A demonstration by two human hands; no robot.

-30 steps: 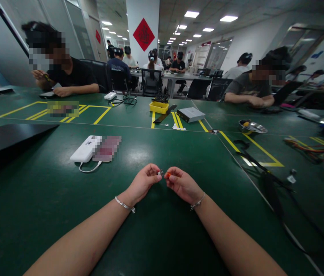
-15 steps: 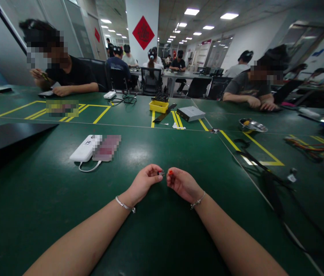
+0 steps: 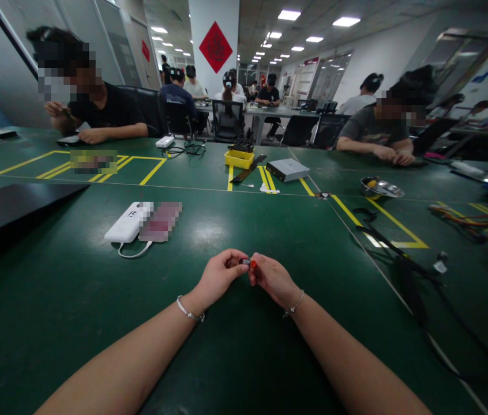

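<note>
Over the green table, my left hand point(image 3: 222, 274) pinches a small grey metallic piece point(image 3: 244, 261) between thumb and fingertips. My right hand point(image 3: 275, 279), closed as well, grips a small orange piece point(image 3: 253, 264). The two pieces meet or nearly meet between my fingertips; whether they are joined I cannot tell. Both are too small for me to make out their kind, and fingers cover part of each. A bracelet is on either wrist.
Left of my hands lie a white power bank point(image 3: 129, 222) with a cable and a blurred-out flat item point(image 3: 161, 222). A yellow bin point(image 3: 239, 158) and a grey box point(image 3: 287, 170) stand farther back. Black straps point(image 3: 404, 271) lie to the right. Co-workers sit across the table point(image 3: 209, 222).
My hands have come closer together, so the orange piece now sits against or right beside the grey piece. The gap between them has closed.
</note>
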